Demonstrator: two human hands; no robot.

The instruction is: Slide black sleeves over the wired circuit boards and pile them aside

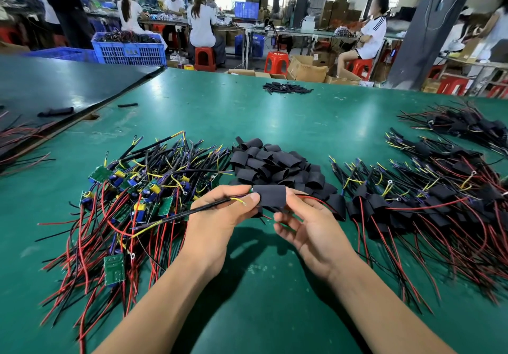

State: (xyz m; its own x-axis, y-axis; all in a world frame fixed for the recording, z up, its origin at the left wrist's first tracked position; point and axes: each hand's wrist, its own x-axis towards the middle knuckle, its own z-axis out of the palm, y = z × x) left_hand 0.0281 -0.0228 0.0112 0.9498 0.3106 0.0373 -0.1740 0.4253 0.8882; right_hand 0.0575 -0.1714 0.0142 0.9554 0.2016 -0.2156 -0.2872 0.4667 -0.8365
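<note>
While both hands hang above the near part of the green table (255, 293), I log one sleeve (269, 195) between them, clear of the surface. Left hand (217, 221): thumb and forefinger pinch the sleeve's left end, and a black cable (192, 212) with yellow leads runs out past the knuckles to the left. A speck of green shows at that end; the board inside is otherwise hidden. Right hand (313, 230): thumb tip touches the sleeve's lower right corner and the fingers curl loosely beneath. I cannot tell whether this hand grips. A red wire (310, 197) leaves the sleeve's right end.

Stock on the table:
- Bare boards (132, 189), a tangled heap left of the hands, green boards mixed with red, black and yellow wires.
- Loose sleeves (275, 164), a mound just behind the hands, touching the bare boards' wire tips.
- Sleeved pile (412, 202), right of the hands, red and black tails trailing toward the near edge.
- Second sleeved pile (461, 125), farther back on the right, apart from the first.
- Small dark heap (286, 88) near the far edge; too small to identify.

A black panel (55, 84) overlaps the table's left corner. Beyond it stands a blue crate (129, 48), with red stools (204, 58) and seated people at benches further back.
</note>
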